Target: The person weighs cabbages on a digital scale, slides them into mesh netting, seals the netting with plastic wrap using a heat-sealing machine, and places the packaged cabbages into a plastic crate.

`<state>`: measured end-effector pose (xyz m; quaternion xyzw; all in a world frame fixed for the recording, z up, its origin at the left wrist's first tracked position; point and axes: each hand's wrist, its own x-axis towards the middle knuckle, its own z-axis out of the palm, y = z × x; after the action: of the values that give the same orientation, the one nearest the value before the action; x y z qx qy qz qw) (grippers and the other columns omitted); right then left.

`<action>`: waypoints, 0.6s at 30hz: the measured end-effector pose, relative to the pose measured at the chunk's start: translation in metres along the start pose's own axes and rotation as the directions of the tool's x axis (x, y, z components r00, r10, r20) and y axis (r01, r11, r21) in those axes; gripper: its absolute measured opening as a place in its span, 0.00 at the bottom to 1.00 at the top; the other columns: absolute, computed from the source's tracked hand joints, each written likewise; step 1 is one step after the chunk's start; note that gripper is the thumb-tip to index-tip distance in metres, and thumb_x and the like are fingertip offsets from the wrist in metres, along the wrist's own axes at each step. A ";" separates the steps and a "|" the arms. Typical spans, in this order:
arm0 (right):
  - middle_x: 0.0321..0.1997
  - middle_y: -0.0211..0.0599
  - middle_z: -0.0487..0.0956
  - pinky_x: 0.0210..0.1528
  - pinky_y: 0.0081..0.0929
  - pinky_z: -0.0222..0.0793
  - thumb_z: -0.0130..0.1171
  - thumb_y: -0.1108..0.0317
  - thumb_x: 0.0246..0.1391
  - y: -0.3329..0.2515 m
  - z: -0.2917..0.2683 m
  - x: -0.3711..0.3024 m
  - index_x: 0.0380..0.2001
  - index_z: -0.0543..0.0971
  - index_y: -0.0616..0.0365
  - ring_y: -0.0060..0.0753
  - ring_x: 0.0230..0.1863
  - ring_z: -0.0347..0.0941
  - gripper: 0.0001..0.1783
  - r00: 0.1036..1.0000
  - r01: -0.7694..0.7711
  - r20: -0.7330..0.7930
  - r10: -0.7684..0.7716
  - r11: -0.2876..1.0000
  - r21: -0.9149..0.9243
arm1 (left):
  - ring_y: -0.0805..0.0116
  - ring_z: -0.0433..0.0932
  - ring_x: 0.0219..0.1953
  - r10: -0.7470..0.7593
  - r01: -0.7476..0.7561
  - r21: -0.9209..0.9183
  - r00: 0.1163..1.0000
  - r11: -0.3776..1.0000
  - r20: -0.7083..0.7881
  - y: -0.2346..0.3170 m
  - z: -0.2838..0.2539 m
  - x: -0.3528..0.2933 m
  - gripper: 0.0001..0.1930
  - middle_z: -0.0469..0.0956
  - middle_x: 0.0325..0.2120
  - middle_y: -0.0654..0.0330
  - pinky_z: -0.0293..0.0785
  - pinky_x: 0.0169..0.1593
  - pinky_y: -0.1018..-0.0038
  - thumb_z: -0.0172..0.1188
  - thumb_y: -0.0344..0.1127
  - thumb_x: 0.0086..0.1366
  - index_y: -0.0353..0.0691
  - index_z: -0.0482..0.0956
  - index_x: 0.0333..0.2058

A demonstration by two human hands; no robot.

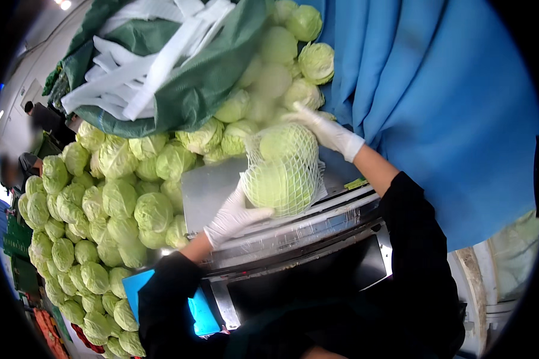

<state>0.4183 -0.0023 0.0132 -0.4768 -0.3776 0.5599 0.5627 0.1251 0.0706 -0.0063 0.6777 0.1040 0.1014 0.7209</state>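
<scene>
Two pale green cabbages (273,187) appear to sit together in a white mesh foam sleeve (313,173). They are over a grey metal plate (212,185). My left hand (236,216), in a white glove, grips the near left side, its thumb across the lower edge and its other fingers partly hidden behind the bundle. On the far right side, my gloved right hand (328,130) lies against the sleeve with its fingers reaching over the top. Both hands hold the bundle between them.
Many loose cabbages (118,197) are heaped left and beyond the plate. A green sack (197,90) holds white foam sleeves (161,63). A blue cloth (449,131) hangs at right. Film-covered rails (299,230) edge the plate nearby. People (48,119) are at far left.
</scene>
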 end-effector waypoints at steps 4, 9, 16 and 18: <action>0.58 0.34 0.73 0.62 0.27 0.60 0.51 0.42 0.60 0.032 0.006 0.000 0.57 0.71 0.59 0.27 0.58 0.68 0.34 0.986 0.078 -0.150 -0.071 0.996 0.040 | 0.67 0.66 0.59 -0.005 0.004 0.143 1.000 0.990 0.009 -0.004 -0.016 0.006 0.43 0.68 0.56 0.56 0.62 0.63 0.70 0.72 0.32 0.51 0.34 0.57 0.62; 0.56 0.33 0.75 0.61 0.26 0.61 0.55 0.39 0.56 0.025 -0.003 0.015 0.57 0.72 0.56 0.27 0.56 0.69 0.36 0.978 -0.047 -0.206 0.045 0.999 -0.003 | 0.68 0.67 0.58 0.132 -0.127 0.050 0.986 0.991 -0.105 -0.023 0.006 0.013 0.42 0.70 0.54 0.56 0.61 0.63 0.70 0.74 0.33 0.49 0.34 0.59 0.59; 0.55 0.31 0.74 0.59 0.22 0.61 0.51 0.46 0.62 0.023 0.001 0.006 0.56 0.72 0.59 0.23 0.55 0.68 0.30 0.981 0.088 -0.173 -0.083 0.996 0.020 | 0.68 0.68 0.58 0.044 -0.039 0.094 0.998 0.995 -0.052 -0.007 -0.013 0.009 0.42 0.70 0.55 0.55 0.63 0.62 0.71 0.74 0.35 0.50 0.34 0.59 0.60; 0.54 0.30 0.74 0.57 0.20 0.62 0.50 0.50 0.64 0.033 0.008 0.002 0.55 0.72 0.59 0.21 0.53 0.68 0.27 0.977 0.123 -0.189 -0.102 0.987 0.106 | 0.68 0.71 0.55 0.065 -0.051 0.199 0.996 0.979 -0.064 -0.011 -0.018 0.005 0.39 0.73 0.51 0.55 0.67 0.59 0.72 0.74 0.37 0.51 0.35 0.62 0.58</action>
<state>0.4022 -0.0022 -0.0169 -0.4701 -0.3173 0.5022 0.6528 0.1244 0.0882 -0.0187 0.7445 0.1187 0.1354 0.6428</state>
